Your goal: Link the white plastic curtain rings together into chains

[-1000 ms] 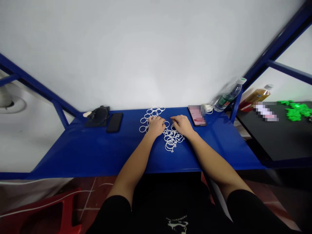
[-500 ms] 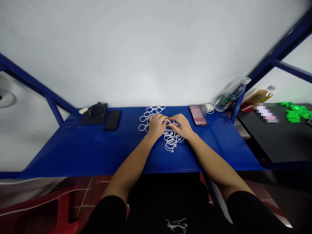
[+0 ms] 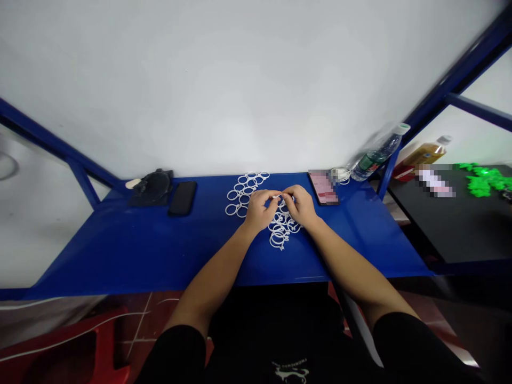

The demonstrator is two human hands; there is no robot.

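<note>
Several white plastic rings (image 3: 244, 189) lie spread on a blue metal table (image 3: 160, 240), and a denser heap of rings (image 3: 280, 232) sits just in front of my hands. My left hand (image 3: 259, 207) and my right hand (image 3: 301, 205) meet above the heap, fingers pinched together. Both hold one white ring (image 3: 279, 197) between their fingertips, a little above the table.
A black phone (image 3: 182, 198) and a dark round object (image 3: 152, 188) lie at the back left. A phone with a pink screen (image 3: 323, 187) and a lying water bottle (image 3: 376, 152) are at the back right. A black table with green pieces (image 3: 486, 181) stands to the right.
My hands lay flat on the rings a second ago. They have since drawn together and lifted a ring between their fingertips.
</note>
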